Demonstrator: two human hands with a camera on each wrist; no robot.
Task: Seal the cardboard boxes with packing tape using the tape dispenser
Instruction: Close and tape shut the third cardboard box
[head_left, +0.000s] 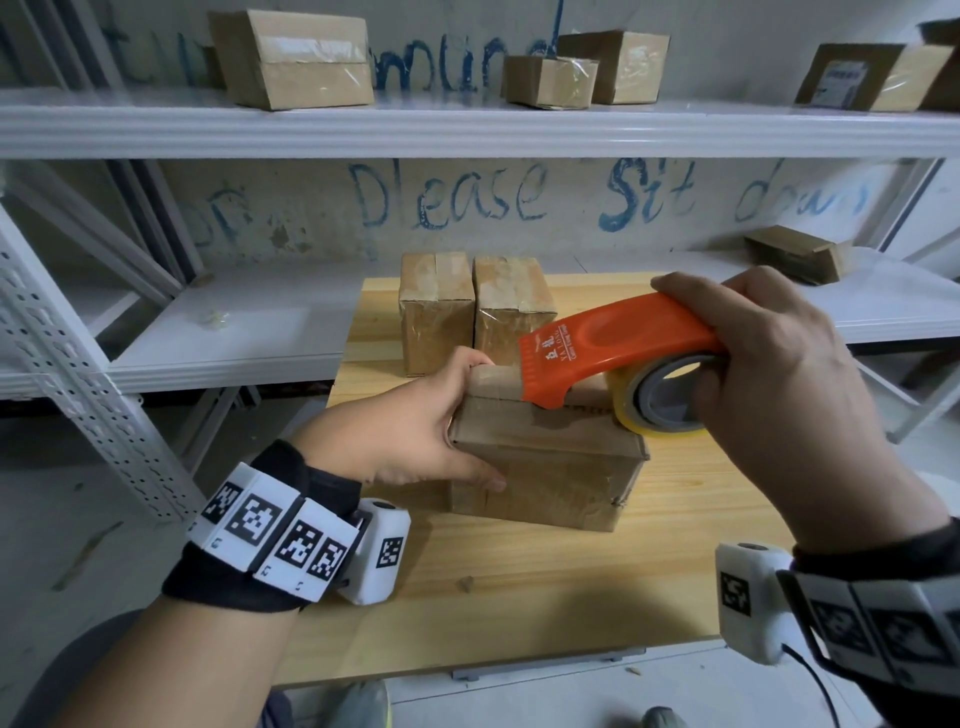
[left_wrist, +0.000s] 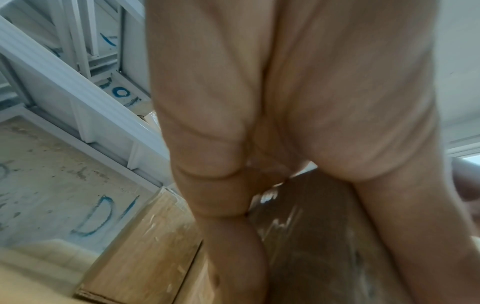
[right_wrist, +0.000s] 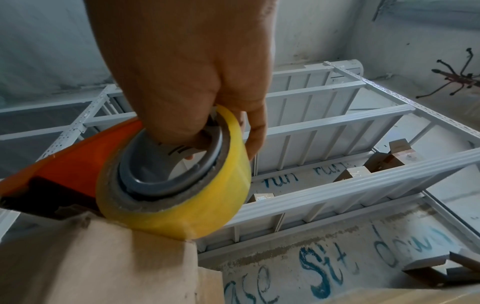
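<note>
A brown cardboard box (head_left: 550, 467) lies on the wooden table (head_left: 519, 597). My left hand (head_left: 441, 426) grips its left end, thumb on the near side and fingers over the far top edge. In the left wrist view the left hand (left_wrist: 259, 144) wraps the taped box (left_wrist: 324, 236). My right hand (head_left: 769, 374) grips the orange tape dispenser (head_left: 613, 343), fingers through the core of its yellowish tape roll (head_left: 660, 400). The dispenser's front and the roll rest on the box top. In the right wrist view the right hand (right_wrist: 187, 82) holds the tape roll (right_wrist: 176, 195) against the box (right_wrist: 103, 263).
Two taped boxes (head_left: 475, 306) stand upright side by side at the table's far edge. White metal shelving (head_left: 467, 127) behind carries several more boxes, one on the lower shelf at right (head_left: 800, 254). The table's near part is bare wood.
</note>
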